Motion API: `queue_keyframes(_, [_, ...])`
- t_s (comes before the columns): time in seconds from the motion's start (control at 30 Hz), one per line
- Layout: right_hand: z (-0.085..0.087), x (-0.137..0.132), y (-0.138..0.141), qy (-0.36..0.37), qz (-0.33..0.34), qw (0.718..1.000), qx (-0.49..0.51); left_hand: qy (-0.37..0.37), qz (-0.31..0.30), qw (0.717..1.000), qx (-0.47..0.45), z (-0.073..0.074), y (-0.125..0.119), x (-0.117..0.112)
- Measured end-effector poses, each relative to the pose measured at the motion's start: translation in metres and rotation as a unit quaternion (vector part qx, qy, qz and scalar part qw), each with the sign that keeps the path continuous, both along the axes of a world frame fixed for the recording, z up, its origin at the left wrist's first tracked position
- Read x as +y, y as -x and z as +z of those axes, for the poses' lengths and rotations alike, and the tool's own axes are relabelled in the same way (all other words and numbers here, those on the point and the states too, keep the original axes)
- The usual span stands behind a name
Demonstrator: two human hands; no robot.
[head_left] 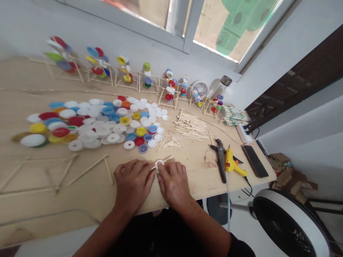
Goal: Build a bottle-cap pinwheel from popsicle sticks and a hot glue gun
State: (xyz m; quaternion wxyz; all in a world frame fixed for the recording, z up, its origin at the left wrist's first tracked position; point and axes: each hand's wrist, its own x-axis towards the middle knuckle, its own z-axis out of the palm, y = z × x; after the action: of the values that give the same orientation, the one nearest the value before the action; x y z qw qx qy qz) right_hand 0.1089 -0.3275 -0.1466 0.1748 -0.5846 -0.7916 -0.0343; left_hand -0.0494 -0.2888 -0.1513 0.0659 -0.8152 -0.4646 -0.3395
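Observation:
Near the front edge of the wooden table point(102, 192), my left hand point(132, 182) and my right hand point(174, 184) meet, both pinching a small white bottle cap point(159, 164). Thin wooden sticks point(167, 159) poke out from the cap to the right. The fingers of both hands are curled and pressed together around the cap. A large spread of coloured and white bottle caps point(102, 123) lies just beyond the hands.
A pile of wooden sticks point(190, 126) lies right of the caps. Black pliers point(220, 157), a yellow glue gun point(232, 164) and a phone point(255, 161) sit at the table's right end. Stick-and-cap models point(125, 73) line the wall. Stick frames point(66, 171) lie left. A fan point(289, 221) stands below right.

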Motion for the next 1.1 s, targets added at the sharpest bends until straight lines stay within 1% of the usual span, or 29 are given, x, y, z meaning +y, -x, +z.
queue_keyframes(0.2, [0.003, 0.0, 0.0, 0.004, 0.005, 1.0, 0.019, -0.023, 0.004, 1.0, 0.005, 0.0, -0.002, -0.001])
queue_keyframes(0.3, [0.005, -0.001, -0.004, -0.003, 0.0, 0.996, 0.089, -0.029, 0.009, 1.0, 0.004, 0.0, -0.002, 0.0])
queue_keyframes(0.4, [0.005, -0.005, -0.01, -0.03, -0.035, 0.982, 0.182, -0.026, 0.02, 0.999, 0.001, -0.001, -0.002, -0.002])
queue_keyframes(0.47, [0.004, -0.009, -0.014, -0.04, -0.057, 0.973, 0.218, -0.015, 0.026, 1.0, -0.002, 0.0, -0.004, -0.005])
queue_keyframes(0.53, [0.003, -0.012, -0.018, -0.036, -0.074, 0.969, 0.234, 0.008, 0.021, 1.0, -0.009, 0.0, -0.005, -0.01])
queue_keyframes(0.67, [0.002, -0.013, -0.023, -0.009, -0.089, 0.97, 0.227, 0.066, -0.014, 0.997, -0.041, -0.001, -0.003, -0.017])
queue_keyframes(0.77, [0.002, -0.009, -0.023, 0.018, -0.094, 0.977, 0.191, 0.086, -0.004, 0.995, -0.048, -0.003, 0.003, -0.014])
queue_keyframes(0.9, [0.002, -0.003, -0.019, 0.038, -0.098, 0.982, 0.154, 0.091, 0.017, 0.995, -0.035, -0.005, 0.008, -0.005])
queue_keyframes(1.1, [0.006, 0.004, -0.01, 0.045, -0.095, 0.984, 0.143, 0.07, 0.006, 0.997, -0.003, -0.006, 0.0, 0.001])
